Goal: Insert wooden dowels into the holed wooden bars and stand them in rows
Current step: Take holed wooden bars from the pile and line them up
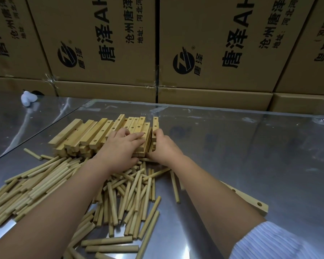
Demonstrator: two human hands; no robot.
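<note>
- Two hands are set on a pile of holed bars (94, 133), which is stacked on the metal table (251, 146).
- The left hand (120, 148) is laid flat on top of the pile, with its fingers (137, 137) stretched out straight and pressed on the bars beneath them.
- The right hand (164, 146) is curled round the end bar (155, 122) at the near side of the pile, just beside the left hand's fingertips.
- Loose dowels (131, 193) are heaped below both wrists and spread out past the left forearm.
- One single bar (254, 202) is seen lying flat under the right forearm, well apart from the pile.
- Printed cardboard boxes (101, 43) are stacked beyond both hands.
- One white lump (27, 98) is seen far out past the left hand.
</note>
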